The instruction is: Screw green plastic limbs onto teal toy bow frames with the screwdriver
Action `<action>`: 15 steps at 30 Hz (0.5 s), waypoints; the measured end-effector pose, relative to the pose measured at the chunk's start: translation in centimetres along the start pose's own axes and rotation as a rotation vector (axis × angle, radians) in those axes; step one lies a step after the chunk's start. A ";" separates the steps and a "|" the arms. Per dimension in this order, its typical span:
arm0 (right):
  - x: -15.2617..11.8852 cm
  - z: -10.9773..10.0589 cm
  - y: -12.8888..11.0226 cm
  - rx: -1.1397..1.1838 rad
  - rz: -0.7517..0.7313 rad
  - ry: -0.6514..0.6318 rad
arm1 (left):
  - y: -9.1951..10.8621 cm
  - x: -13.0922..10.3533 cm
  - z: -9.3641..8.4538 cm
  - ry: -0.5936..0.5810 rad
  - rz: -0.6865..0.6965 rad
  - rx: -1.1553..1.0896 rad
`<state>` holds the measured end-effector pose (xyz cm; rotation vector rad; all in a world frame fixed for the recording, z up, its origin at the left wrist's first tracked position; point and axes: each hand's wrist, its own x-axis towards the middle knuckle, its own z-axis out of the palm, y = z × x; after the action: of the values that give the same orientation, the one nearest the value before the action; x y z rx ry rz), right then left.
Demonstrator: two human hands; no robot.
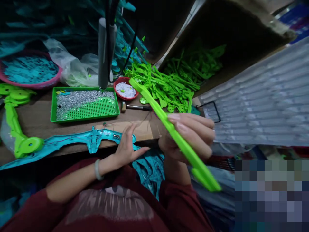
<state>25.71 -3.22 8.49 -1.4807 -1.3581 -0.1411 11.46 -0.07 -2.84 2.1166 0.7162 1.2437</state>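
Right of centre in the frame, the right hand is gripping a long green strip about its middle, fingers closed round it. The strip is slanting from the upper centre down to the lower right, raised clear of the table.

At lower centre, the left hand is reaching over the right end of a blue frame, fingers extended and loosely spread, gripping nothing; whether it is pressing on the frame cannot be told.

The blue frame is lying along the table's near edge, its long axis running nearly level from the lower left edge to the centre, with thin wiring showing along it. The strip is lying to its right and above, apart from it, and the two long axes are standing at a plain angle. The left hand is nearer the frame; the right is the one carrying the strip.

Above the frame, a green tray is holding small silvery pieces, with a grey tool hanging over it. A hammer is lying just beside the tray, and a heap of green parts is filling the upper centre-right.
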 end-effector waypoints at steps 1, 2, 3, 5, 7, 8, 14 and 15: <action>0.1 0.0 -0.3 0.004 -0.069 0.048 | -0.3 -0.1 0.5 -0.030 -0.004 -0.031; 0.4 0.1 -0.5 0.028 -0.159 0.174 | -0.7 -0.1 0.7 -0.043 -0.020 -0.056; 0.7 0.2 -0.3 0.078 -0.220 0.320 | -1.1 0.1 0.5 -0.030 -0.042 -0.066; 1.3 0.4 1.1 0.248 -0.114 0.509 | -1.9 0.5 -0.9 0.060 -0.031 -0.034; 1.2 0.5 3.8 0.420 0.199 0.487 | -2.5 0.5 -2.8 0.126 0.074 0.047; 0.8 0.5 5.4 0.486 0.382 0.389 | -2.7 0.3 -3.7 0.114 0.157 0.101; -3.8 3.0 12.4 0.630 0.994 -0.103 | -1.2 -1.5 -5.8 -0.232 0.349 0.363; -4.3 3.5 12.7 0.631 1.005 -0.123 | -0.8 -1.7 -5.8 -0.273 0.327 0.367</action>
<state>32.21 -0.63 -3.50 -1.4442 -0.5192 0.9398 5.45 0.50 -2.05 2.7272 0.5203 1.0047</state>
